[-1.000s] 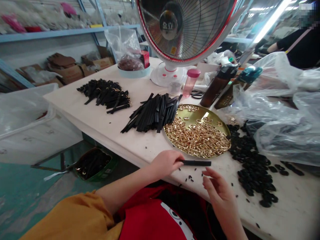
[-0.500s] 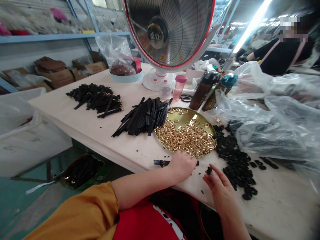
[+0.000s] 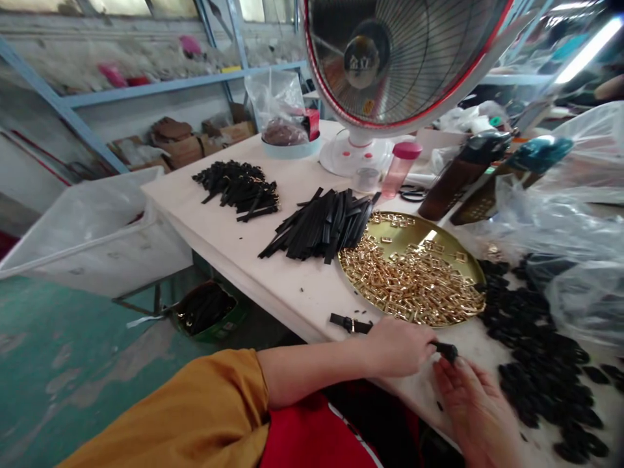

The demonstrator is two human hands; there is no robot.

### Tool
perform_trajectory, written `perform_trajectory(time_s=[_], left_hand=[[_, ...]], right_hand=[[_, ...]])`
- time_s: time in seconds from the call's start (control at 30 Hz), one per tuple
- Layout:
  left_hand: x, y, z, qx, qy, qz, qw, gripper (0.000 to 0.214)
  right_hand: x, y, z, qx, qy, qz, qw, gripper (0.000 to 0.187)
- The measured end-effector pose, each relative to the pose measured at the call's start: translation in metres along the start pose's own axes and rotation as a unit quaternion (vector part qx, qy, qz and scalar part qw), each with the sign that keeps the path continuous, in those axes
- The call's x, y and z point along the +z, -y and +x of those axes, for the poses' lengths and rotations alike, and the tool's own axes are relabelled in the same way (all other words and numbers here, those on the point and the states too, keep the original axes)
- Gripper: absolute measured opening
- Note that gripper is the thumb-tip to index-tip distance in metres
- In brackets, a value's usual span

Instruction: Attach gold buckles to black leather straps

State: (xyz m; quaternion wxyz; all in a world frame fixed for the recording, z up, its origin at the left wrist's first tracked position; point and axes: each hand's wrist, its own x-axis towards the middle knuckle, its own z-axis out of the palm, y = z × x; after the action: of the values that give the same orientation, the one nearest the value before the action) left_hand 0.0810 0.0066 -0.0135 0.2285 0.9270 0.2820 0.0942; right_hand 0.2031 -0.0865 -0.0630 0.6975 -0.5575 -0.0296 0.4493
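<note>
- Head view, the held piece: a black strap (image 3: 441,348) lies above the near edge of the table (image 3: 312,296), its exposed end slanting from far left to near right, out of the left hand (image 3: 400,346) towards the right hand (image 3: 480,406).
- Head view, left hand: its fingers are closed around the strap, palm down, covering the middle of it.
- Head view, right hand: it comes from the near right, thumb and fingertips turned up at the strap's tip and seemingly touching it; whether they pinch it, one cannot tell. This hand is nearer the tip.
- Head view, left of the left hand: a black end with a gold buckle (image 3: 351,325) points left; the hand hides whether it belongs to the same strap.
- Head view, around the hands: the tray (image 3: 412,235) of gold buckles is just beyond them, the loose black pieces (image 3: 546,364) lie to the right, and the strap pile (image 3: 319,229) lies farther left.
</note>
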Motion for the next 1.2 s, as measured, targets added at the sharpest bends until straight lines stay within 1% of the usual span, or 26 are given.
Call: perform_trajectory(time_s=[0.1,0.33,0.4,0.47,0.53,0.6,0.67,0.7,0.73,0.77,0.87,0.9,0.97,1.03,1.1,1.2], left_hand=[[-0.006,0.0,-0.003,-0.005,-0.004,-0.016,1.0,0.027],[-0.009,0.002,-0.005,-0.023,-0.006,-0.041,0.999,0.029],[-0.01,0.001,-0.004,-0.021,-0.003,-0.036,0.999,0.029],[-0.012,0.002,-0.004,-0.015,0.01,-0.022,1.0,0.028],[-0.016,0.003,-0.003,-0.004,0.035,-0.003,0.999,0.028],[-0.018,0.004,-0.003,0.011,0.064,0.013,0.998,0.027],[-0.016,0.005,-0.003,0.026,0.076,0.025,0.996,0.026],[-0.015,0.005,-0.003,0.03,0.073,0.027,0.996,0.026],[-0.013,0.005,-0.004,0.031,0.066,0.027,0.997,0.027],[-0.011,0.005,-0.004,0.03,0.056,0.023,0.998,0.027],[-0.009,0.005,-0.005,0.031,0.036,0.01,0.999,0.028],[-0.01,0.005,-0.005,0.036,0.039,0.007,0.999,0.028],[-0.014,0.006,-0.005,0.05,0.056,0.003,0.997,0.026],[-0.018,0.008,-0.005,0.06,0.074,-0.003,0.995,0.026],[-0.018,0.009,-0.007,0.063,0.083,-0.003,0.995,0.027],[-0.015,0.01,-0.009,0.063,0.096,0.008,0.993,0.03]], right_hand=[[0.008,-0.004,-0.007,0.0,0.033,-0.002,0.999,0.023],[0.018,-0.004,-0.01,-0.034,0.036,-0.013,0.999,0.022],[0.019,-0.003,-0.013,-0.052,0.032,-0.036,0.997,0.026],[0.017,-0.004,-0.017,-0.078,0.022,-0.098,0.992,0.031],[0.013,-0.005,-0.022,-0.116,0.002,-0.201,0.973,0.034],[0.006,-0.007,-0.024,-0.162,-0.005,-0.296,0.941,0.035],[0.001,-0.007,-0.023,-0.193,0.01,-0.349,0.917,0.034],[-0.001,-0.006,-0.022,-0.196,0.02,-0.361,0.911,0.033],[-0.002,-0.005,-0.02,-0.186,0.03,-0.363,0.912,0.032],[-0.002,-0.004,-0.018,-0.167,0.037,-0.352,0.92,0.032],[0.001,0.001,-0.012,-0.081,0.06,-0.245,0.964,0.03],[0.002,0.003,-0.011,-0.053,0.068,-0.204,0.975,0.029],[0.003,0.006,-0.009,-0.007,0.084,-0.157,0.984,0.028],[0.002,0.01,-0.008,0.024,0.102,-0.16,0.982,0.028],[0.001,0.014,-0.008,0.042,0.13,-0.192,0.972,0.029],[-0.001,0.019,-0.008,0.036,0.177,-0.267,0.947,0.03]])
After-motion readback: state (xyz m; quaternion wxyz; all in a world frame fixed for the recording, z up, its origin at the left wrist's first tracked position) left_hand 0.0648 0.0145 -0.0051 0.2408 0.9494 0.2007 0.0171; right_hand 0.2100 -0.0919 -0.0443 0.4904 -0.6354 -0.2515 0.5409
